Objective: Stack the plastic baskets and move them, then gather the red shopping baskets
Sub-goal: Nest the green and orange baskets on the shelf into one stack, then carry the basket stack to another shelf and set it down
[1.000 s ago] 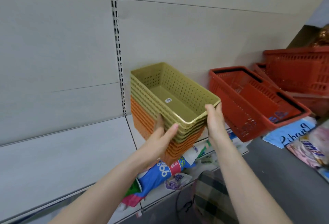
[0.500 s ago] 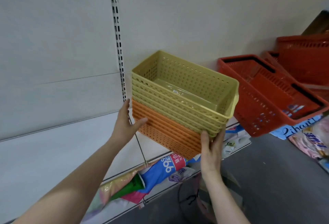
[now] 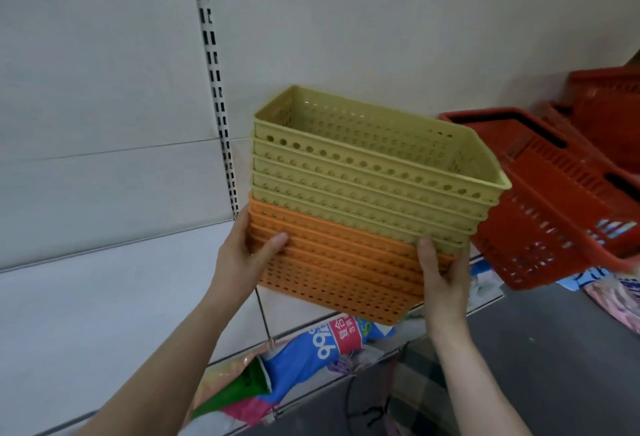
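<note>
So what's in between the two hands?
In the head view, the stack of plastic baskets: yellow ones nested on top of orange ones. The left hand clasps its left end, the right hand its near right corner.

Left hand (image 3: 244, 255) brought from beside the basket stack (image 3: 360, 207) onto its left end, stack now gripped on both ends

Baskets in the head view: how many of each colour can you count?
Yellow baskets: 5
Orange baskets: about 5, rims hard to separate
Red shopping baskets: 3 in view
Total: about 13
</note>
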The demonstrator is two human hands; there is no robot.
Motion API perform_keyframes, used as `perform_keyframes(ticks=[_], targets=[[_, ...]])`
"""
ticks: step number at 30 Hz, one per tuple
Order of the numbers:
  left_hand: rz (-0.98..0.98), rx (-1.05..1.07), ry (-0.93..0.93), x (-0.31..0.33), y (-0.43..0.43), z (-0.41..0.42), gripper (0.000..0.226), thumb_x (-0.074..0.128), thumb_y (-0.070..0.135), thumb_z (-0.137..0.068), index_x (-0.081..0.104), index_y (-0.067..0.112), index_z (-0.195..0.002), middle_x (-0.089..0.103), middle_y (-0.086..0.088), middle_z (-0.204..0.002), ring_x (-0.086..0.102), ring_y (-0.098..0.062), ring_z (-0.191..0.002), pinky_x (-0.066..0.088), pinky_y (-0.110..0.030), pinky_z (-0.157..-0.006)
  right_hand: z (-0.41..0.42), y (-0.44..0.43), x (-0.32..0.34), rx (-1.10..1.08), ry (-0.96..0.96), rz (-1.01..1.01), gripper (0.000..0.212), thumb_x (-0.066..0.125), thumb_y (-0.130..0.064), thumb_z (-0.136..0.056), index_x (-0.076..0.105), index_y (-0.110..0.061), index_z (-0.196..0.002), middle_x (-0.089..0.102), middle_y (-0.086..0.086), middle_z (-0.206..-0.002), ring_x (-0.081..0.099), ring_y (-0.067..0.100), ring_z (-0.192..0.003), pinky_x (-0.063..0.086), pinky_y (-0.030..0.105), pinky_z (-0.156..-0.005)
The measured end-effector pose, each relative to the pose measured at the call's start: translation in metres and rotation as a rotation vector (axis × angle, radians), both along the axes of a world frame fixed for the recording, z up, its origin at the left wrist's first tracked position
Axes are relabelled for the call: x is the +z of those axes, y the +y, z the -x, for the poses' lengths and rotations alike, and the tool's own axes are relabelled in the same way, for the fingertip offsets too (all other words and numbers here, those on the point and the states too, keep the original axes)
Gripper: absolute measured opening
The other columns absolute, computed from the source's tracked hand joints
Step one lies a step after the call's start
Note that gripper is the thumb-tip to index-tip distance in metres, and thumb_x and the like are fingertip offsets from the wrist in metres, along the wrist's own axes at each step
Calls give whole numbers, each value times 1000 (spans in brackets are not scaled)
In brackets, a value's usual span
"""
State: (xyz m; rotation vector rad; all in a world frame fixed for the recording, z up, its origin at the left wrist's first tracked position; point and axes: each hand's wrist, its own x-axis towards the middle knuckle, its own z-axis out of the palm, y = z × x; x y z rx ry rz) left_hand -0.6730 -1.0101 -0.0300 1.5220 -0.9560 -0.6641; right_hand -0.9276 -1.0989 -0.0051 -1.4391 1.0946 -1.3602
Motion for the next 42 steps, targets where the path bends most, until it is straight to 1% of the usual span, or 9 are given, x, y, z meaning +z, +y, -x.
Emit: perform_keyframes(ticks=[5,10,15,21,23,28,31,36,42], targets=[[11,95,2,30,34,14,66,71,50,-73,51,36,-134,70,7,-116,64,-14,-110,50,-49,-98,10,6,25,75,78,62,70,62,-56,-77,39,-32,-139,52,-31,-123,49,-22,-109,36,-3,-84],[21,204,-71,64,73,23,73,74,35,-76,42,39,-142,68,10,-121,64,-10,-111,51,-41,-98,12,15,60,171,129,172,58,71,-17,-87,40,-22,-136,51,-28,-122,49,-25,-107,36,-2,-85],[45,345,-27,87,114,33,73,76,34,-70,47,35,-138,70,4,-117,66,-15,-108,51,-48,-97,5,26,82,284,107,238,57,70,-33,-83,41,-28,-131,55,-23,-122,53,-15,-109,40,6,-89],[94,460,-44,103,180,34,92,79,39,-69,31,39,-148,63,-5,-132,61,-24,-119,46,-52,-103,-17,63,94,400,114,301,50,67,-12,-90,42,-8,-133,55,-20,-120,54,-17,-107,39,7,-92],[108,501,-16,104,207,34,90,79,38,-69,33,44,-145,67,-3,-126,64,-22,-114,48,-52,-101,-27,81,94,427,118,298,54,68,-16,-90,41,-2,-134,56,-19,-119,54,-18,-105,39,6,-90],[160,593,5,99,287,19,89,79,41,-66,36,45,-143,72,-4,-112,68,-24,-106,50,-54,-97,-64,145,98,506,127,295,58,69,-23,-90,40,-8,-138,60,-17,-117,59,-9,-103,43,9,-88],[175,653,-2,99,348,2,91,79,42,-65,36,41,-144,72,-4,-112,68,-21,-105,51,-52,-97,-95,198,101,558,120,289,58,69,-25,-90,39,-12,-139,61,-16,-115,60,-7,-101,47,13,-87],[178,734,-67,110,462,-40,88,79,40,-69,36,38,-146,71,-1,-117,68,-16,-107,50,-49,-99,-161,297,105,632,85,296,70,66,-48,-82,40,-14,-137,62,-15,-115,61,-3,-102,48,18,-88],[185,818,-113,127,582,-88,86,78,38,-71,35,45,-145,71,2,-118,67,-15,-109,50,-48,-100,-236,403,117,710,78,296,59,67,-36,-88,41,-17,-137,61,-17,-114,61,-5,-100,50,23,-90]])
